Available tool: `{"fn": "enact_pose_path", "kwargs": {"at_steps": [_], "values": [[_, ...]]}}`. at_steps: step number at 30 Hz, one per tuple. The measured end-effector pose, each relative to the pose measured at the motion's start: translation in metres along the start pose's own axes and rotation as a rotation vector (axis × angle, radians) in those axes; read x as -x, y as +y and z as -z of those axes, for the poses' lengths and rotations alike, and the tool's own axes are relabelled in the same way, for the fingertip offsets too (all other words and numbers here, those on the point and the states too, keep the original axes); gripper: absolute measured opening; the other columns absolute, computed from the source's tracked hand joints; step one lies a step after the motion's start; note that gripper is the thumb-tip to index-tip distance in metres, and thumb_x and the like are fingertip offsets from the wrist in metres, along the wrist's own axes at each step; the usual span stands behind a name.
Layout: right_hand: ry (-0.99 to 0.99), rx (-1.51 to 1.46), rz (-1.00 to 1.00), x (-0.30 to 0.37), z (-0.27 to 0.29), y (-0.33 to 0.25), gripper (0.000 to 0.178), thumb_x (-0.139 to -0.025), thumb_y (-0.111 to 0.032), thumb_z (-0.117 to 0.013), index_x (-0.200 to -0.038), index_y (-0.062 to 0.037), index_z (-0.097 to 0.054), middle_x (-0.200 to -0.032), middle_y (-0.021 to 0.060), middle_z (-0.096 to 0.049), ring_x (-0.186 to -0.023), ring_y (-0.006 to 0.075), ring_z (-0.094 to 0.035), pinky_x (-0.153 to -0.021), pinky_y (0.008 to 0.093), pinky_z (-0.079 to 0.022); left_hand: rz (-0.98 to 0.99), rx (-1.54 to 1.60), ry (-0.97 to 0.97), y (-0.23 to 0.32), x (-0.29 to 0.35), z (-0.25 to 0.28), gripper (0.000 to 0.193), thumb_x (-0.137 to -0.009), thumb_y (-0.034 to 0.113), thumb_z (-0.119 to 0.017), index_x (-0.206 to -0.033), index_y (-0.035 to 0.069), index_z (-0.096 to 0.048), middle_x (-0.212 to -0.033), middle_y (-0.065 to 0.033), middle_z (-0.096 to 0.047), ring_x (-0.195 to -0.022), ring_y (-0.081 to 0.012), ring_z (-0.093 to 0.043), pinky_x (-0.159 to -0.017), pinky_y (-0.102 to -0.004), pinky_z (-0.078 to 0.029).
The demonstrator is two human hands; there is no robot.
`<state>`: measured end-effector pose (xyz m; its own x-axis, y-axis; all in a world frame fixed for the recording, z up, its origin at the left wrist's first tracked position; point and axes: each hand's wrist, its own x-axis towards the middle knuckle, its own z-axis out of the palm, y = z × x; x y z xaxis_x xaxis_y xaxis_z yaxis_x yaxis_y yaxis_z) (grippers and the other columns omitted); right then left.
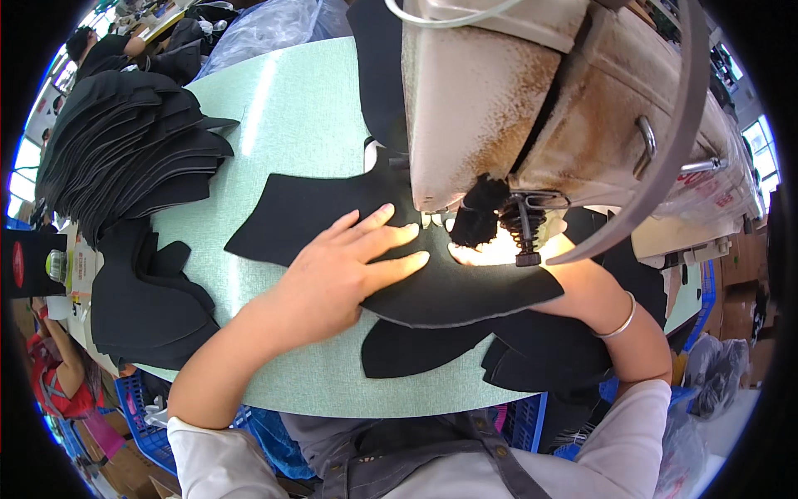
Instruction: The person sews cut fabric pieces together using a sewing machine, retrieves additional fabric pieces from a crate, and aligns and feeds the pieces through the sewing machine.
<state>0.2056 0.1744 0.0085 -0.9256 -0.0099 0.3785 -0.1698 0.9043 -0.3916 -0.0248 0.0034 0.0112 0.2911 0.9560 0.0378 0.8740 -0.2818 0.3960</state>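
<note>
- A tall stack [125, 150] of cut black pieces sits at the table's far left, with a lower pile [150, 299] just in front of it. Judging by their bulk, most of the work still waits.
- The left hand [349, 266] lies flat on the black piece [332, 208], fingers spread and straight, gripping nothing, pressing it to the green table [291, 108].
- That piece runs from the open table to the needle area [524, 241] under the sewing machine [515, 100], so sewing looks to be in hand on this piece, not finished.
- More black pieces [432, 341] lie under and in front of it, overhanging the table's near edge.
- The right hand [573, 266] is mostly hidden behind the machine head and its bright lamp; whether its fingers are closed or loose cannot be told. A bangle [619, 320] circles the wrist.
- Open room lies on the green surface between the stack and the piece; at the right, the machine body crowds everything.
</note>
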Motion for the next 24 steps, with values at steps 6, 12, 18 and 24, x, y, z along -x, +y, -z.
{"fn": "enact_pose_path", "kwargs": {"at_steps": [6,12,18,24], "values": [[-0.181,0.319,0.094,-0.001,0.004,0.007,0.043,-0.068,-0.013,-0.069,-0.109,-0.0027,-0.064,-0.096,0.0128,-0.064,-0.090,0.0305,-0.063,-0.080,0.0426,-0.049,-0.002,-0.009,0.042,0.009,-0.003,-0.003,0.067,-0.064,-0.004,-0.066,-0.129,0.008,-0.057,-0.135,-0.0144,-0.049,-0.133,-0.0370,-0.042,-0.107,-0.0531,-0.038],[-0.151,0.323,-0.088,0.003,-0.012,-0.029,0.028,-0.075,-0.011,-0.061,-0.100,-0.0009,-0.067,-0.084,0.0130,-0.063,-0.080,0.0276,-0.064,-0.069,0.0370,-0.050,0.004,-0.014,0.107,0.021,0.003,-0.015,0.059,-0.068,-0.001,-0.067,-0.126,0.006,-0.058,-0.129,-0.0155,-0.052,-0.128,-0.0365,-0.047,-0.104,-0.0522,-0.041],[-0.121,0.211,-0.047,0.000,0.001,-0.008,0.027,-0.072,-0.008,-0.064,-0.098,-0.0044,-0.067,-0.083,0.0110,-0.064,-0.072,0.0308,-0.063,-0.069,0.0387,-0.052,-0.018,0.094,0.041,0.000,-0.001,-0.005,0.062,-0.069,-0.010,-0.061,-0.127,0.012,-0.060,-0.131,-0.0114,-0.055,-0.133,-0.0348,-0.045,-0.110,-0.0531,-0.036],[-0.371,0.251,-0.261,0.014,0.013,0.020,0.029,-0.062,-0.008,-0.063,-0.089,-0.0019,-0.068,-0.086,0.0123,-0.066,-0.074,0.0294,-0.062,-0.079,0.0416,-0.050,-0.095,0.072,0.077,-0.014,-0.004,-0.012,0.068,-0.065,-0.008,-0.068,-0.129,0.014,-0.059,-0.133,-0.0093,-0.054,-0.136,-0.0321,-0.043,-0.110,-0.0539,-0.036]]}}
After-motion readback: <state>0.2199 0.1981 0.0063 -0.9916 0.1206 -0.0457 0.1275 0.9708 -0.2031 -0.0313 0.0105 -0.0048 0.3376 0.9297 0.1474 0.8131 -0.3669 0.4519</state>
